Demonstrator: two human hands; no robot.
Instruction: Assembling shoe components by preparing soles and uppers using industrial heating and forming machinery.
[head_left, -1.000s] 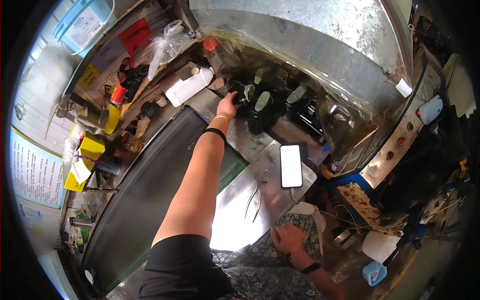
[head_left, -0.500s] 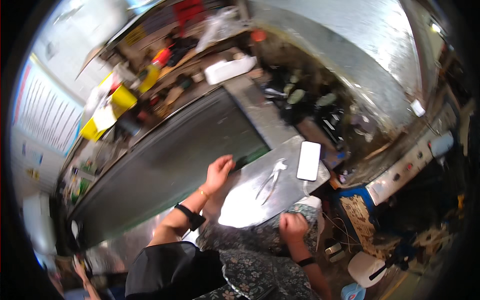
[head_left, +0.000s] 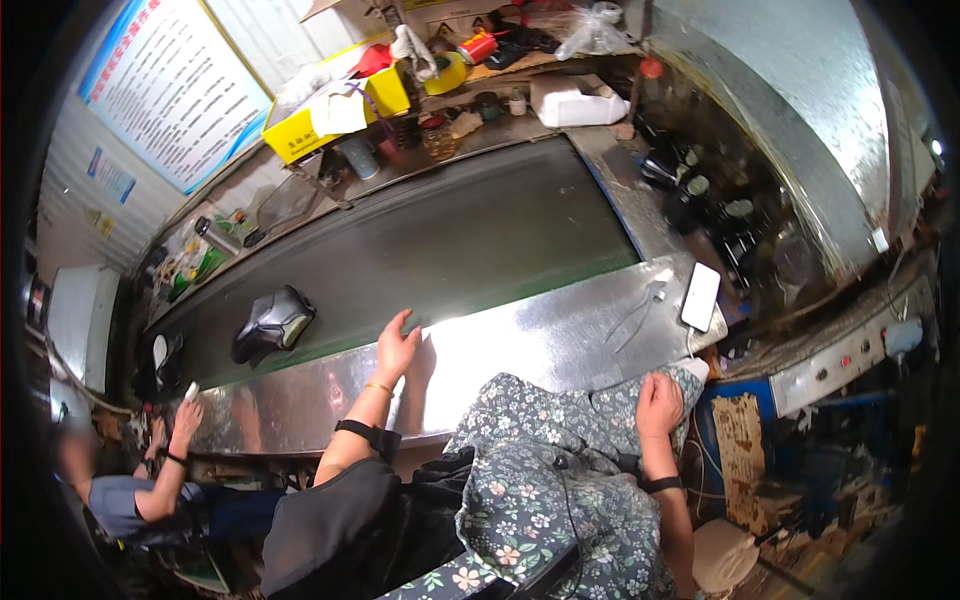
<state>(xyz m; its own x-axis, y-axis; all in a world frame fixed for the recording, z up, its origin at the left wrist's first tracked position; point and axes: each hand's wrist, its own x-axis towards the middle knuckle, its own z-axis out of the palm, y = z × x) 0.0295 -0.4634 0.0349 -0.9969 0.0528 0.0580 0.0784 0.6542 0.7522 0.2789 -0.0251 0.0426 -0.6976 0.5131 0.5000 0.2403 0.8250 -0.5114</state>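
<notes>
My left hand [head_left: 398, 348] hovers over the shiny metal ledge [head_left: 480, 350] beside the dark conveyor belt [head_left: 450, 220]. Its fingers are apart and hold nothing. Close to the apron over my lap, my right hand [head_left: 660, 404] is curled into a loose fist, with nothing showing in it. A black shoe [head_left: 272, 326] lies on the belt to the left of my left hand. Farther left sits another dark shoe [head_left: 168, 358]. Steel pincers [head_left: 636, 318] lie on the right part of the ledge, next to a white-screened phone [head_left: 701, 297] with a cable.
At the far left a co-worker [head_left: 140, 500] reaches toward the ledge's end. Behind the belt, a shelf carries a yellow box [head_left: 345, 115], a white tray [head_left: 578, 102] and a metal flask [head_left: 217, 237]. Several black shoes [head_left: 690, 205] stand right of the belt, near a control panel [head_left: 830, 360].
The view has swung left, bringing the black shoe and the co-worker into sight. My left hand's fingers have spread from a curled pose; my right hand stays closed near my lap.
</notes>
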